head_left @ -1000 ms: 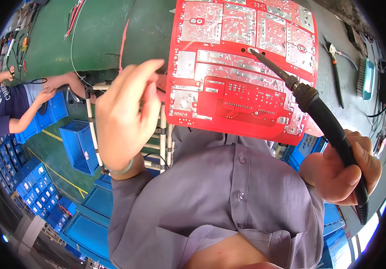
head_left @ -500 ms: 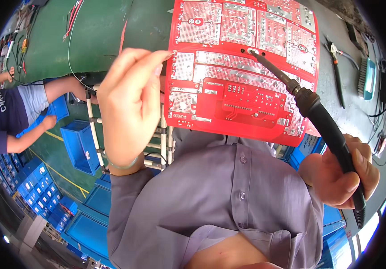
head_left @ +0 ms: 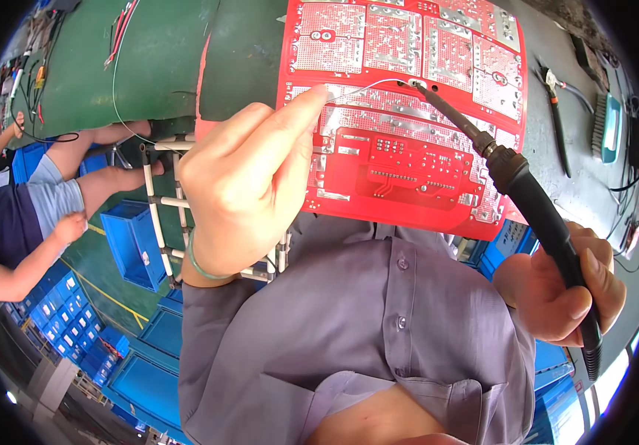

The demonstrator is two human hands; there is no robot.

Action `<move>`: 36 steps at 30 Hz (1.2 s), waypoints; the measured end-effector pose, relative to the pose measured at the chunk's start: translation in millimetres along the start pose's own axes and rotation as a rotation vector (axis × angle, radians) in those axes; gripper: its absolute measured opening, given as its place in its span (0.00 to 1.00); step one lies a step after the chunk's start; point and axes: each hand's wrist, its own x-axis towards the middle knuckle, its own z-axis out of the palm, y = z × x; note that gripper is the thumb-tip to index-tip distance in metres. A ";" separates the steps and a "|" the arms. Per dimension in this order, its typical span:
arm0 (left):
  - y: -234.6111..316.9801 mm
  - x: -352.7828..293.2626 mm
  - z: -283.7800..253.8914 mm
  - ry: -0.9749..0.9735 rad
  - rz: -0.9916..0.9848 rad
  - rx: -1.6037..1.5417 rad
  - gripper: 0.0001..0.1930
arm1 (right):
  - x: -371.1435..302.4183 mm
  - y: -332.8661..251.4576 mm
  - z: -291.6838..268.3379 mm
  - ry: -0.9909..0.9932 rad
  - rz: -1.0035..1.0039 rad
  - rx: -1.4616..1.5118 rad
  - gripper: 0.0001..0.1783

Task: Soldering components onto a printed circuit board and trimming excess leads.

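A large red circuit board [head_left: 401, 196] with silvery solder patches lies in front of me, its near edge by my shirt. My right hand [head_left: 568, 289] is closed round the black handle of a soldering iron [head_left: 538, 200]. The iron's tip rests at a pad beside small dark holes in the board's upper middle. Over the board's left part, my left hand [head_left: 249, 182] pinches a thin solder wire [head_left: 367, 86] between thumb and forefinger. The wire arcs right, and its far end meets the board at the iron's tip.
Right of the board lie pliers [head_left: 554, 119] with dark handles and a teal brush [head_left: 607, 130]. A green mat [head_left: 156, 67] covers the bench at left, with red leads [head_left: 120, 30]. Beyond stand a pipe rack [head_left: 157, 208], blue bins [head_left: 132, 241] and another person [head_left: 26, 204].
My left hand has moved right over the board, bringing the solder wire to the iron's tip. The right hand and iron hold still. The other person at left has shifted.
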 end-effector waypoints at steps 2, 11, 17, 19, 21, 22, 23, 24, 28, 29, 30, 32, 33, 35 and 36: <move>-0.1 0.1 1.4 0.020 0.004 -0.013 0.14 | -2.3 -1.4 -3.6 -0.043 0.036 -0.066 0.24; -4.3 1.4 1.8 0.025 0.029 -0.013 0.17 | 1.4 -1.7 -2.7 -0.073 0.031 -0.083 0.24; -7.4 1.9 3.1 0.024 0.038 -0.030 0.16 | 4.7 7.1 11.4 0.112 -0.144 0.066 0.18; -9.7 2.4 2.7 0.026 0.048 -0.012 0.17 | 4.2 5.3 9.1 0.044 -0.086 0.027 0.19; -11.5 2.2 2.2 0.019 0.046 0.000 0.17 | 3.4 0.9 4.2 -0.048 -0.002 -0.043 0.22; -12.7 2.4 2.1 0.023 0.045 -0.004 0.17 | 2.8 -0.2 2.6 -0.079 0.024 -0.069 0.24; -13.3 2.1 2.2 0.024 0.046 -0.010 0.17 | 1.8 -0.5 1.6 -0.076 0.020 -0.075 0.24; -13.8 2.0 2.3 0.026 0.048 -0.017 0.17 | 1.2 -0.6 0.9 -0.072 0.017 -0.081 0.24; -15.4 1.7 2.9 0.020 0.057 -0.023 0.17 | -1.0 0.3 3.8 -0.043 0.009 -0.101 0.24; -15.9 1.8 2.8 0.020 0.059 -0.025 0.17 | -1.3 0.0 5.3 -0.031 0.007 -0.104 0.24; -16.3 2.0 2.6 0.018 0.065 -0.029 0.17 | -1.6 -0.3 6.5 0.008 0.015 -0.061 0.24; -16.6 2.1 2.2 0.010 0.070 -0.047 0.18 | -1.8 -0.8 8.7 -0.008 0.008 -0.098 0.24; -16.6 2.0 2.1 0.007 0.072 -0.029 0.18 | -1.9 -0.8 9.6 -0.003 0.009 -0.099 0.24; -17.0 2.4 2.1 -0.001 0.068 -0.007 0.18 | -1.7 -0.5 11.3 0.004 0.010 -0.110 0.24; -17.3 2.7 2.2 -0.002 0.065 -0.013 0.18 | -1.3 -0.3 11.9 0.035 0.018 -0.078 0.24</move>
